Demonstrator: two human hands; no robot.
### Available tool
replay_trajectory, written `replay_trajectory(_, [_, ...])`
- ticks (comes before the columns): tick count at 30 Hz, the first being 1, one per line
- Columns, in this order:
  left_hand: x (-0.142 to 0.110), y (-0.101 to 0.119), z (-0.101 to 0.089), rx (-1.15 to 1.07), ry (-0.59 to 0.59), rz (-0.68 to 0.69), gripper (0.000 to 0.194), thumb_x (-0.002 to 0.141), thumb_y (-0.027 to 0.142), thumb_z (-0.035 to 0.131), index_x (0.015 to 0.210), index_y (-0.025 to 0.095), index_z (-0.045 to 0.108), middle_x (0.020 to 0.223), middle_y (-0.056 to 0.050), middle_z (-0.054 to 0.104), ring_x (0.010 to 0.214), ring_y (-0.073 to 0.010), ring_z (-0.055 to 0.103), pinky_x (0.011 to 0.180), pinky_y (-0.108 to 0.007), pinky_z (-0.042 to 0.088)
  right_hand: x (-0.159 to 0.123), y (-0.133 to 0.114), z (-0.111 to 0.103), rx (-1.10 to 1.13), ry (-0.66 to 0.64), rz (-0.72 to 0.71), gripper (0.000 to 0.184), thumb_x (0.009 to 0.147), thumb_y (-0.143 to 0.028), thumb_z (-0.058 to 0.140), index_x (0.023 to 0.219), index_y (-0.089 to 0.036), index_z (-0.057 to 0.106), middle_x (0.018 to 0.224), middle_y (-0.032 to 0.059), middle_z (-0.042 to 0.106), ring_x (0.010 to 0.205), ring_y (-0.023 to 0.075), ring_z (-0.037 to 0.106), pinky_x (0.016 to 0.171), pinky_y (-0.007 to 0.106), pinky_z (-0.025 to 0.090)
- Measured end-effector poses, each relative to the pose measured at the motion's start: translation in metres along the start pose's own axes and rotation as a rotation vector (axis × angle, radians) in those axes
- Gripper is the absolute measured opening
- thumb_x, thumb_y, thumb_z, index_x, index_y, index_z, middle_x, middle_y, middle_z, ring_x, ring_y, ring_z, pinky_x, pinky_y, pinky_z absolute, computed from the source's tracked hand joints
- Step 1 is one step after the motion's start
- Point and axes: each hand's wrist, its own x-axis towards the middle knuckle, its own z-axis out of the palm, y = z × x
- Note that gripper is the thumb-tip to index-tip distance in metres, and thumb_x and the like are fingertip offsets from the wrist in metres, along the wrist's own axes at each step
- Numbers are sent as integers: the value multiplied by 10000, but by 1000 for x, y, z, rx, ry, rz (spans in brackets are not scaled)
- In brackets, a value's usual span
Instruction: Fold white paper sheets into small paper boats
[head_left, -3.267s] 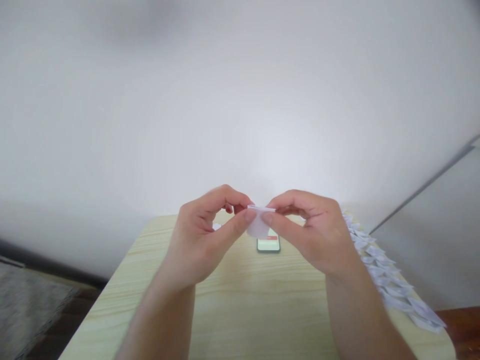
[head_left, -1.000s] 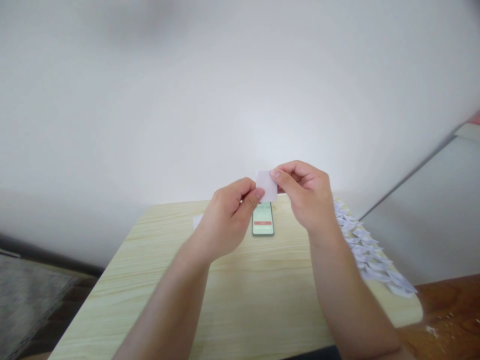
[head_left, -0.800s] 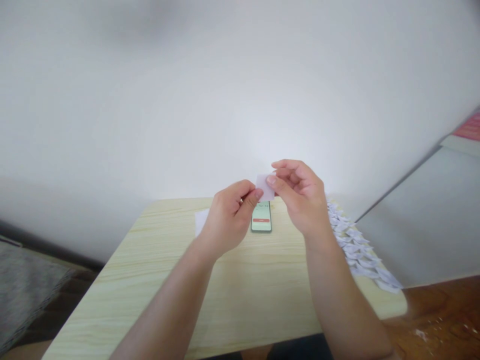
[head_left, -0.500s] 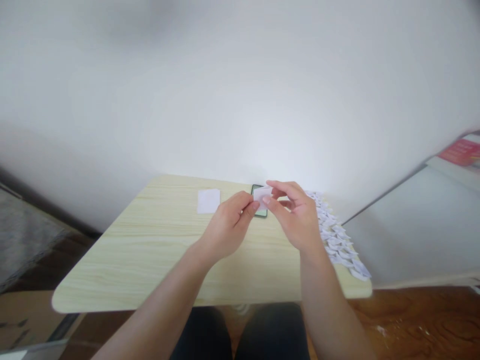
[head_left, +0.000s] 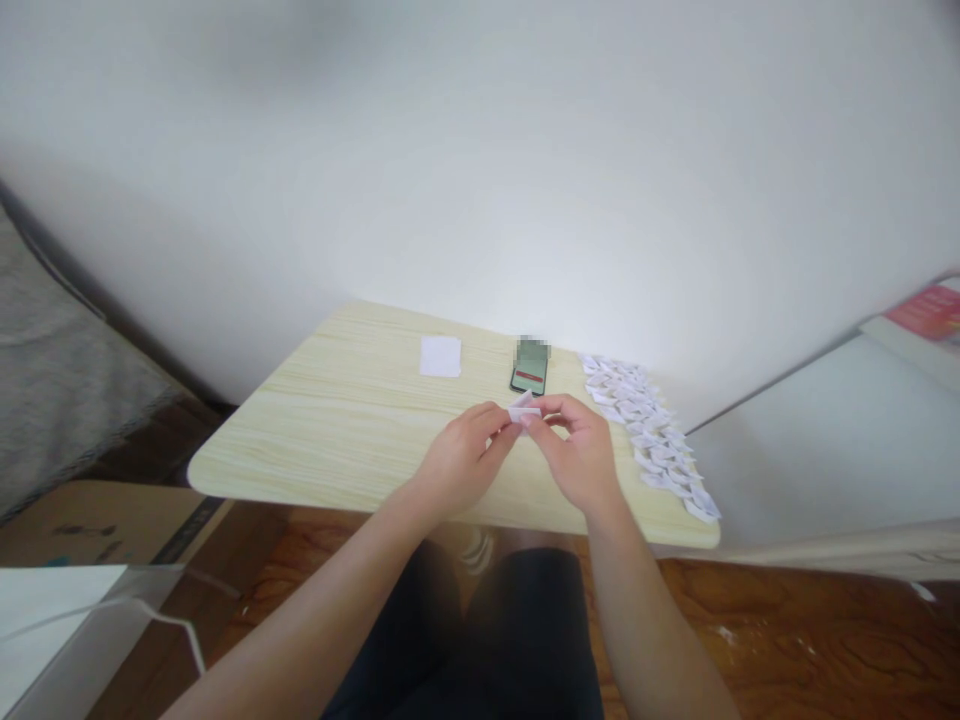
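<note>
Between my two hands, above the table, is a small piece of folded white paper (head_left: 524, 411), with one flap standing up at an angle. My left hand (head_left: 469, 450) pinches its left end between thumb and fingers. On the right end, my right hand (head_left: 576, 448) grips it with the thumb in front and the fingers behind. Just beyond the paper lies a phone (head_left: 529, 368) with a lit green screen and a red bar. A flat stack or sheet of white square paper (head_left: 441, 356) rests to the left of the phone.
Rows of several folded white paper pieces (head_left: 637, 415) line the right side of the pale wooden table (head_left: 322, 420). A white wall (head_left: 465, 170) rises behind it. A cardboard box (head_left: 105, 520) stands at lower left, near a grey cloth (head_left: 67, 350).
The view has shifted, showing more floor and the whole phone. The paper in my hands now has a raised flap, and my right fingers have closed in on it.
</note>
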Motion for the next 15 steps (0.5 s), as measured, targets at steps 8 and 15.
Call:
replay_trajectory(8, [-18, -31, 4, 103, 49, -35, 311, 978, 282, 593, 1279, 255, 664, 1219, -73, 682, 1195, -258, 588, 1048, -436, 468, -25, 51, 14, -328, -202, -216, 210, 867, -75, 623, 931, -240, 737, 1027, 63, 776, 1021, 266, 675, 954, 440, 530])
replay_trajectory(15, [-28, -51, 16, 336, -52, -47, 272, 929, 224, 611, 1142, 311, 757, 1220, -58, 691, 1186, -283, 578, 1015, -469, 443, -51, 70, 28, -320, -277, -201, 238, 814, -43, 623, 915, -235, 721, 1014, 62, 775, 1017, 265, 681, 958, 440, 539])
